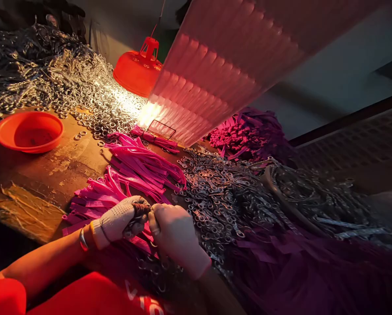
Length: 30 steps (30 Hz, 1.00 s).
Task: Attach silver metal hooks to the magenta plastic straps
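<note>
Both of my hands wear pale gloves and meet low in the middle of the view. My left hand (121, 221) is closed around a small dark metal piece, with a bangle on the wrist. My right hand (176, 234) pinches the same spot from the right, fingers curled; what it holds is hidden between the fingertips. Under and behind the hands lie pink straps (130, 175) fanned out on the wooden table (34, 183). A heap of metal rings (222, 192) lies just to the right of my hands.
An orange bowl (30, 131) stands at the left. A red lamp (136, 70) hangs over more metal rings (67, 78) at the back. A large pink ribbed sheet (235, 57) slants overhead. More pink strap pieces (248, 131) pile at the back right.
</note>
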{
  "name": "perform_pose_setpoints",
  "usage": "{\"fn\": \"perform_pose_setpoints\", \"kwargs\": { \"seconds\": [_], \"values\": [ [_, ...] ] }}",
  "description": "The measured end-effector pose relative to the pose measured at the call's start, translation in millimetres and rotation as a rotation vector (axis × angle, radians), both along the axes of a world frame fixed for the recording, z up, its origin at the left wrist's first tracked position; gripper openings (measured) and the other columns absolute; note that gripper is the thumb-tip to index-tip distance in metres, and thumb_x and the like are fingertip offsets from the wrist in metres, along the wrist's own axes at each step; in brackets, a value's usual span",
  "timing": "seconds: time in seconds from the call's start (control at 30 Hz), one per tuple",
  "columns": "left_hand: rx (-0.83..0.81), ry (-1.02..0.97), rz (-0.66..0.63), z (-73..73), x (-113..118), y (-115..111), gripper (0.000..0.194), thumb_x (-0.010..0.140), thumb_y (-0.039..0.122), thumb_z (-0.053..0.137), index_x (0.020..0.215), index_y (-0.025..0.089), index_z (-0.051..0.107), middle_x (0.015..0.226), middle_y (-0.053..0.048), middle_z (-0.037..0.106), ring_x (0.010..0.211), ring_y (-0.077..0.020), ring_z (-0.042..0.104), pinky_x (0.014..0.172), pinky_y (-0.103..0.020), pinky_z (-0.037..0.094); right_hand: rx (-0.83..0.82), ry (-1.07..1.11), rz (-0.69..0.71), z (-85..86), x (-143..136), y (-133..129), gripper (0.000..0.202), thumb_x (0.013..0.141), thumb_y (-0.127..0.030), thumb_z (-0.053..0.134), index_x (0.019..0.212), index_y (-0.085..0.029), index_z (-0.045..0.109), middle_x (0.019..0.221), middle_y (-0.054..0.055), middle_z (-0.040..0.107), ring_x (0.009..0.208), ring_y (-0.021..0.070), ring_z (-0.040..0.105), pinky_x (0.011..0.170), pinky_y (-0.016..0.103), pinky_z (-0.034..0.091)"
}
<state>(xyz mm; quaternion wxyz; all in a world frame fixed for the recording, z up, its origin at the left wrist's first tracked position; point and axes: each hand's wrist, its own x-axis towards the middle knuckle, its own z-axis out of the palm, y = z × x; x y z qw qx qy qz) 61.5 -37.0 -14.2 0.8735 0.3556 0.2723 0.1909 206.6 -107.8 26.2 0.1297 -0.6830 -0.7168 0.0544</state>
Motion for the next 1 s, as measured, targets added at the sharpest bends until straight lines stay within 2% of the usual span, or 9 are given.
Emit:
{"fn": "perform_pose_setpoints", "kwargs": {
  "seconds": [0.13, 0.2, 0.27, 0.4, 0.53, 0.63, 0.73, 0.87, 1.0],
  "values": [
    [-0.006, -0.033, 0.105, 2.5, -9, 11, 0.026, 0.083, 0.038, 0.067, 0.079, 0.018, 0.051, 0.055, 0.007, 0.044, 0.037, -0.0044, 0.037, 0.035, -0.016, 0.029, -0.137, 0.309, -0.007, -3.3, 4, 20, 0.033, 0.101, -0.036, 0.042, 0.080, -0.019, 0.061, 0.065, -0.002, 0.061, 0.060, 0.0134, 0.054, 0.057, 0.023, 0.035],
    [0.016, -0.007, 0.183, 5.1, -20, 18, 0.024, 0.085, 0.039, 0.065, 0.087, 0.018, 0.056, 0.057, 0.006, 0.046, 0.037, -0.0046, 0.037, 0.033, -0.016, 0.027, -0.097, 0.366, -0.020, -11.9, 9, 39, 0.034, 0.102, -0.039, 0.041, 0.086, -0.019, 0.065, 0.072, -0.001, 0.065, 0.066, 0.0134, 0.057, 0.062, 0.022, 0.040],
    [-0.007, 0.012, 0.292, 6.9, -32, 25, 0.026, 0.084, 0.039, 0.066, 0.095, 0.017, 0.058, 0.059, 0.005, 0.050, 0.037, -0.0045, 0.037, 0.032, -0.015, 0.025, -0.044, 0.249, 0.012, -24.9, 14, 63, 0.030, 0.102, -0.036, 0.046, 0.094, -0.019, 0.068, 0.088, 0.003, 0.071, 0.079, 0.0151, 0.061, 0.075, 0.024, 0.044],
    [-0.092, 0.052, 0.433, 7.9, -49, 31, 0.033, 0.079, 0.038, 0.072, 0.100, 0.014, 0.061, 0.070, 0.001, 0.058, 0.045, -0.0043, 0.045, 0.036, -0.013, 0.031, -0.175, -0.045, 0.182, -55.5, 18, 100, 0.018, 0.095, -0.028, 0.060, 0.090, -0.016, 0.073, 0.119, 0.010, 0.068, 0.102, 0.0190, 0.061, 0.088, 0.028, 0.044],
    [-0.107, 0.047, 0.436, 5.1, -50, 25, 0.043, 0.073, 0.046, 0.077, 0.097, 0.011, 0.065, 0.065, 0.002, 0.055, 0.042, -0.0034, 0.040, 0.036, -0.015, 0.028, -0.212, -0.075, 0.181, -69.6, 17, 112, 0.018, 0.091, -0.030, 0.064, 0.089, -0.017, 0.076, 0.111, 0.010, 0.069, 0.098, 0.0209, 0.061, 0.083, 0.030, 0.044],
    [-0.050, -0.012, 0.364, 3.4, -44, 17, 0.050, 0.069, 0.049, 0.079, 0.098, 0.009, 0.067, 0.054, 0.006, 0.046, 0.038, -0.0028, 0.032, 0.035, -0.016, 0.023, -0.207, -0.081, 0.166, -60.2, 19, 109, 0.018, 0.090, -0.031, 0.066, 0.083, -0.017, 0.076, 0.104, 0.010, 0.068, 0.096, 0.0219, 0.060, 0.081, 0.031, 0.043],
    [-0.049, 0.011, 0.310, 4.8, -38, 14, 0.050, 0.072, 0.047, 0.076, 0.104, 0.010, 0.067, 0.067, 0.000, 0.058, 0.040, -0.0028, 0.037, 0.037, -0.016, 0.026, -0.097, 0.004, 0.170, -35.9, 24, 96, 0.019, 0.090, -0.029, 0.065, 0.077, -0.017, 0.074, 0.099, 0.009, 0.065, 0.094, 0.0209, 0.057, 0.083, 0.032, 0.041],
    [-0.127, 0.025, 0.375, 7.2, -28, 22, 0.030, 0.082, 0.032, 0.069, 0.104, 0.011, 0.063, 0.092, -0.008, 0.067, 0.042, -0.0014, 0.040, 0.035, -0.014, 0.027, -0.084, 0.177, 0.276, 2.9, 24, 58, 0.020, 0.089, -0.021, 0.064, 0.069, -0.018, 0.068, 0.090, 0.004, 0.061, 0.082, 0.0154, 0.055, 0.074, 0.027, 0.039],
    [-0.301, -0.074, 0.404, 6.6, -25, 33, 0.009, 0.089, 0.016, 0.057, 0.097, 0.012, 0.060, 0.078, -0.003, 0.062, 0.039, -0.0018, 0.039, 0.033, -0.012, 0.025, -0.203, 0.148, 0.252, 24.8, 8, 12, 0.026, 0.086, -0.015, 0.066, 0.060, -0.017, 0.061, 0.077, 0.001, 0.056, 0.070, 0.0127, 0.050, 0.066, 0.027, 0.034]
  ]
}}
